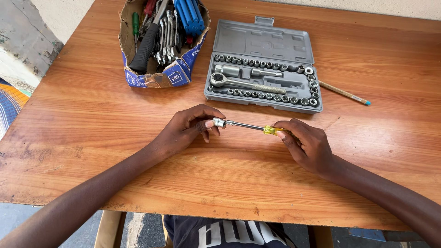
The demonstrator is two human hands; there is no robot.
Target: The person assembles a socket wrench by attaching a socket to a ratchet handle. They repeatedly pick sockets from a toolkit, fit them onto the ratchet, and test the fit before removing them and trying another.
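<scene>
**Socket driver held between two hands over the tabletop**

At about ten o'clock on the wooden tabletop (92,115), a torn cardboard box (161,76) is seen, filled with spanners (165,39), a black-handled tool (145,46), a green screwdriver (135,24) and blue-handled tools (189,16).

Just below the centre, the left hand (186,128) is curled, with thumb and fingertips pinched around a small metal socket (219,122). The socket is seated on the end of a driver (250,126), whose thin steel shaft runs from nine o'clock to three o'clock, nearly level and slightly lower at the right end. The driver is held just above the tabletop, at the middle of the view.

At twelve o'clock from the driver, an open grey socket case (262,41) is laid flat, its lid folded back. A ratchet (245,84) and two rows of sockets (271,95) are held in its tray.

The yellow handle (272,131) of the driver is gripped in the right hand (308,144), which is closed around it so that only the front part of the handle is seen.

At about two o'clock, just beside the case's right edge, a pencil (344,93) with a blue tip is laid on the tabletop at a slant.
</scene>
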